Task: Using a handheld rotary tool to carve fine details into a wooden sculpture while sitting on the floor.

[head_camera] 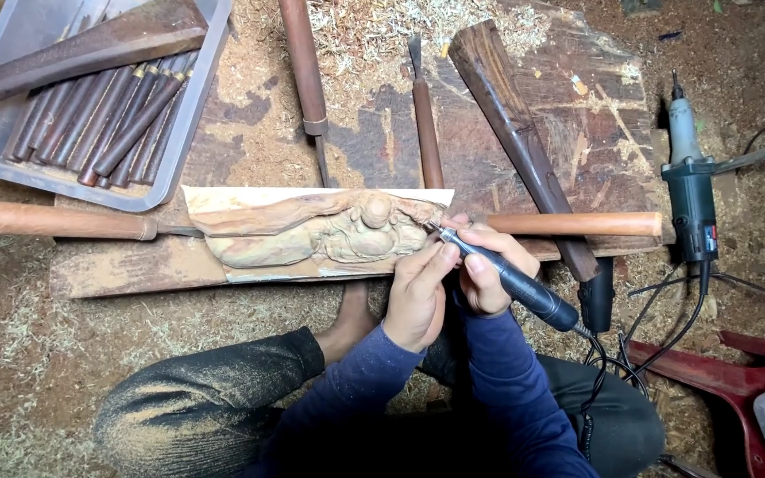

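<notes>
We see a black pen-shaped rotary tool [511, 279] slanting with its tip touching the right end of the pale carved wooden relief [320, 232].

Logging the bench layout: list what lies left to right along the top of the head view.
Grey tray of chisels → long-handled chisel → shorter chisel → dark wooden mallet → angle grinder.

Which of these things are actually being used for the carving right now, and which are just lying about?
In use:
rotary tool
wood carving
right hand
left hand

Lying about:
tray of chisels
angle grinder
wooden mallet
loose chisel
</notes>
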